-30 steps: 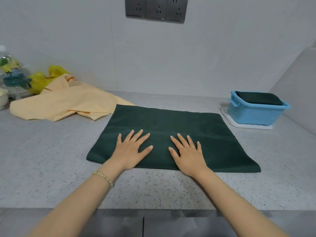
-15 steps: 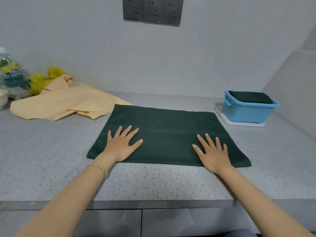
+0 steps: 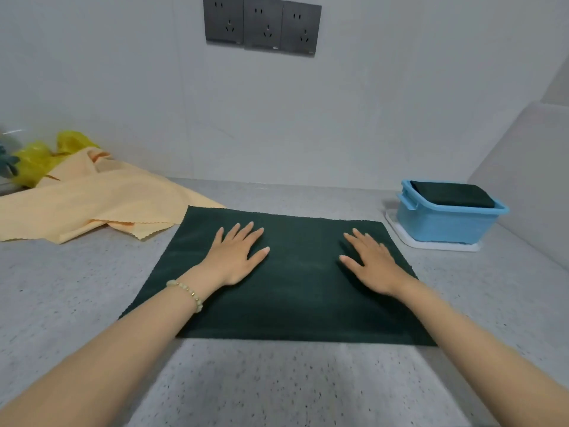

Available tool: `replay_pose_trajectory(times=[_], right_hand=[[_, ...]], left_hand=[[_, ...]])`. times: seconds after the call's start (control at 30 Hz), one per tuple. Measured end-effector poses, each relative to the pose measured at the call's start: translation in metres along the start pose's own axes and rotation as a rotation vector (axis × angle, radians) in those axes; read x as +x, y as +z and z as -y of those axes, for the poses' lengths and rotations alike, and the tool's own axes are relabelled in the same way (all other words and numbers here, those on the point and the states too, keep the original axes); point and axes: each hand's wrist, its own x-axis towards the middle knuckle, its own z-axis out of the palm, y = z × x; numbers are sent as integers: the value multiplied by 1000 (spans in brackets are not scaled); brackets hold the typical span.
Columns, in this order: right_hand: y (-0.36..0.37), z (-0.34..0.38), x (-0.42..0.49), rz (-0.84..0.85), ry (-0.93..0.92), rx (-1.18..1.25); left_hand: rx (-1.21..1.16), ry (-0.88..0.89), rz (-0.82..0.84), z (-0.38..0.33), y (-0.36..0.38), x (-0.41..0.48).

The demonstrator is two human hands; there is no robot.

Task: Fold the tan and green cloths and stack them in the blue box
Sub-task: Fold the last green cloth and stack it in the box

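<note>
Both hands have slid away from me over the green cloth (image 3: 295,303). Half a second ago they lay near its front edge and wide apart; now my left hand (image 3: 237,254) and right hand (image 3: 372,266) rest in its far half, somewhat closer together. The cloth itself has not shifted on the bench (image 3: 277,383).

Each hand lies flat, palm down, fingers straight and spread, gripping nothing. I press this way to stroke the cloth smooth against the bench, so that the next fold runs true and traps no crease.

The cloth lies spread as a wide rectangle in the middle of the bench, its far left corner touching the tan cloth (image 3: 92,204). The tan one sits rumpled toward the back left corner, not yet folded. The box (image 3: 443,224) stands on a white mat (image 3: 431,245) near the back right corner, just beyond the green cloth's far right corner and within easy reach. A folded cloth (image 3: 452,194), dark green, already lies in it.

I judge this cloth too wide for the box as it lies, so more folding comes first.
</note>
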Motion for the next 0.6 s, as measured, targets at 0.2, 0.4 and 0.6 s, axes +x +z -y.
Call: replay_pose_trajectory(times=[0.2, 0.4, 0.6], right_hand=[[-12, -9, 82, 20, 19, 33], [-5, -33, 118, 103, 92, 47], [-8, -41, 130, 32, 23, 36]], left_hand=[[76, -89, 89, 23, 0, 71], [48, -131, 3, 51, 4, 105], [19, 16, -182, 56, 1, 118]])
